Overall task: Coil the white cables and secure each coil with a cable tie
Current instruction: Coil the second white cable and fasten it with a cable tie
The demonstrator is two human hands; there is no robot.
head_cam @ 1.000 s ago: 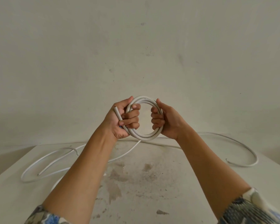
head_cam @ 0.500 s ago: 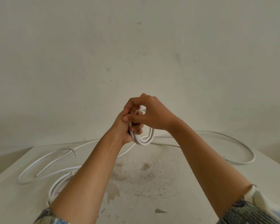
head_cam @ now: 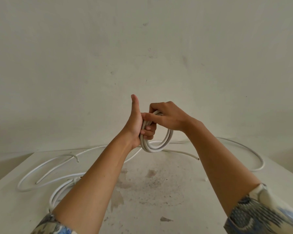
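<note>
The white coil is gripped by both hands in the air. The left hand is closed round the coil's left side. Its fingers are curled through the ring and over the bundled turns, while its thumb is held straight up, clear of the cable. The right hand is laid over the top of the coil from the right, with its fingers curled over the upper turns. Its forefinger is stretched leftward until the base of the left thumb is touched. Several turns are seen lying side by side in the coil. The ring is held roughly upright, with its lower arc hanging free below the two hands.

The coil is held above the far part of a pale table, in front of a plain wall. Dark stains are seen across the middle of the table top. On the table's left side, loose cable is spread in wide loops, with one cut end turned down toward the surface. On the right side a broad curve of cable is laid. A further cut end is seen just beside the right forearm; which strand it belongs to cannot be told. At the lower left a second coil is rested flat on the table, partly hidden by the left forearm. Patterned sleeves are seen at the bottom corners.
</note>
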